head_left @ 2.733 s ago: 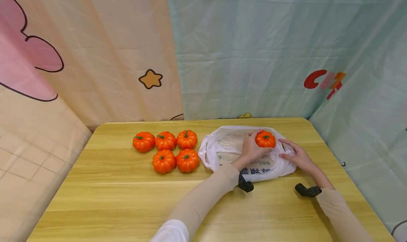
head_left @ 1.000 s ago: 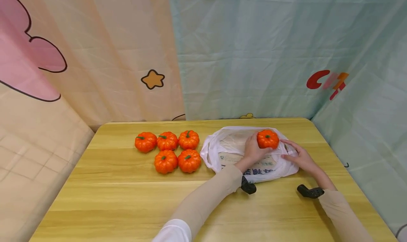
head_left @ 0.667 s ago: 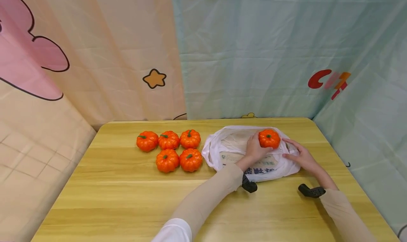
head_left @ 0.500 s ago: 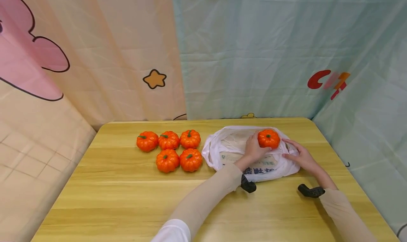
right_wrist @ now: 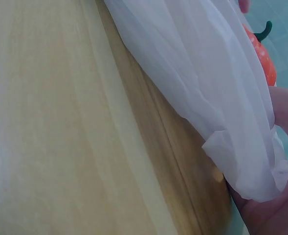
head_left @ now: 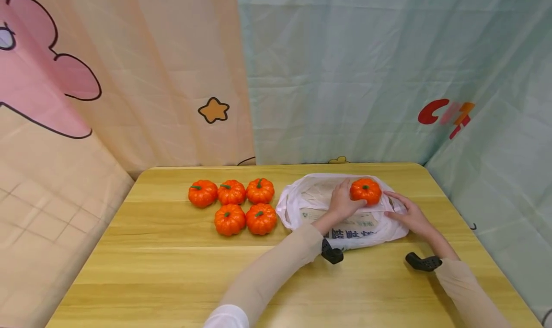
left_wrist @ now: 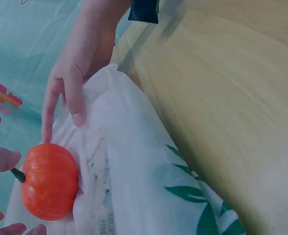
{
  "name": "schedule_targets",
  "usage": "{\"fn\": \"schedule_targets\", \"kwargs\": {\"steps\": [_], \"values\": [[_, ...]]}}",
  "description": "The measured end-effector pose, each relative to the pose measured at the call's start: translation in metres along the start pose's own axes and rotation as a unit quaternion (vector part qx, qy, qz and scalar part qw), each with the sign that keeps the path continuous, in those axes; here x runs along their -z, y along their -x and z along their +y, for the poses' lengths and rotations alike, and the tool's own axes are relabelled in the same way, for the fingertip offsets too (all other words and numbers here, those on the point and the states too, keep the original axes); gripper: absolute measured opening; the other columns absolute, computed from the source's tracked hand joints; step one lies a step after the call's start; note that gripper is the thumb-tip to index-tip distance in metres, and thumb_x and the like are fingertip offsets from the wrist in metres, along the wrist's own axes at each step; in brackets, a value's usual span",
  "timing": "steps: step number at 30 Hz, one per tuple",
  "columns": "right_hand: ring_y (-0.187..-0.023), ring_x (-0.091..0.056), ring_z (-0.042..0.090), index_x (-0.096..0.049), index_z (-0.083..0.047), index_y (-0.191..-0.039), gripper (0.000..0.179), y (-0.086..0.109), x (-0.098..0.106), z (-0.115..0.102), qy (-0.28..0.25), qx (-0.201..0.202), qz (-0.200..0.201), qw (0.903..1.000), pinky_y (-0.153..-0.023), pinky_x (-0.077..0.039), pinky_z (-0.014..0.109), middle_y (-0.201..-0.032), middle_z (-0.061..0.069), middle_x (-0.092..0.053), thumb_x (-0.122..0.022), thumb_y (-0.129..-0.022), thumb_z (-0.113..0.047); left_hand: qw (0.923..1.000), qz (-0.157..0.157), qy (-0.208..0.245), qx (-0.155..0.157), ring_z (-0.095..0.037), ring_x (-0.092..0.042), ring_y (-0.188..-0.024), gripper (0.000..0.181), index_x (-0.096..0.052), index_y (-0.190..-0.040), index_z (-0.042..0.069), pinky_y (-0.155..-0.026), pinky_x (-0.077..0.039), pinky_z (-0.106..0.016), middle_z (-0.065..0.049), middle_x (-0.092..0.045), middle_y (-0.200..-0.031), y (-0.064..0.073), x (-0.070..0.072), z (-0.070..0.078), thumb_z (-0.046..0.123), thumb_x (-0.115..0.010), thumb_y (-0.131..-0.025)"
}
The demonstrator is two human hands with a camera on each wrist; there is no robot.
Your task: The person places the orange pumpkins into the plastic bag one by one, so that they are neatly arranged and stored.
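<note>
An orange toy pumpkin (head_left: 365,192) with a green stem lies on top of the white plastic bag (head_left: 392,230), towards its right end. My left hand (head_left: 341,206) is beside the pumpkin's left side, fingers loosely spread. In the left wrist view, its thumb is near the stem and a small gap shows between fingertips and pumpkin (left_wrist: 51,181). On the other side, my right hand (head_left: 410,218) reaches over the bag's right edge, with thumb and forefinger straight and spread. Bag film (right_wrist: 241,147) lies between that thumb and palm in the right wrist view. The bag's inside is mostly hidden.
Several more pumpkins stand left of the bag in two rows: a back row ending at this pumpkin (head_left: 260,190) and a front row with another pumpkin (head_left: 230,220). They rest on a wooden table (head_left: 172,280). Printed curtains (head_left: 345,79) hang behind and at the sides.
My left hand has drawn back slightly leftward from the pumpkin on the bag. The right hand and the bag hold about the same place. The head view has tipped a little upward.
</note>
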State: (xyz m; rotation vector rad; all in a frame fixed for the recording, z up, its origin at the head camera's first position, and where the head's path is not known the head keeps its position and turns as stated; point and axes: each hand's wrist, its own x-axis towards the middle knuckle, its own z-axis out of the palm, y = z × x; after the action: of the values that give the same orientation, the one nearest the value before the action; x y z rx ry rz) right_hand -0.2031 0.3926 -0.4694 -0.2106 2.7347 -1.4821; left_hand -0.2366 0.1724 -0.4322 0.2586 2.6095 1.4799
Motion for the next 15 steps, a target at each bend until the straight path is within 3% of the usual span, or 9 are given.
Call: {"fn": "schedule_targets", "kwargs": {"steps": [8,15], "values": [[-0.138,-0.012,0.055,-0.034,0.003,-0.144,0.064,0.0,0.0,0.002,0.002,-0.007,-0.001,1.0,-0.106,-0.007,0.075,-0.152,0.033,-0.021,-0.065,-0.091,-0.015,0.9995,-0.016,0.012,-0.023,-0.022,-0.043,-0.134,0.071,-0.038,-0.146,0.014,-0.109,-0.04,-0.037,-0.005,-0.045,-0.147,0.008,0.018,0.005,0.024,-0.072,-0.085],[-0.138,-0.011,0.056,-0.033,0.003,-0.145,0.065,0.001,0.0,0.003,0.002,-0.011,-0.005,0.9999,-0.105,-0.007,0.076,-0.153,0.033,-0.019,-0.064,-0.092,-0.017,0.9972,-0.022,0.044,-0.056,-0.027,-0.049,-0.127,0.071,-0.038,-0.146,0.014,-0.101,-0.047,-0.037,-0.01,-0.048,-0.143,0.017,0.038,0.009,0.021,-0.072,-0.085]]}}
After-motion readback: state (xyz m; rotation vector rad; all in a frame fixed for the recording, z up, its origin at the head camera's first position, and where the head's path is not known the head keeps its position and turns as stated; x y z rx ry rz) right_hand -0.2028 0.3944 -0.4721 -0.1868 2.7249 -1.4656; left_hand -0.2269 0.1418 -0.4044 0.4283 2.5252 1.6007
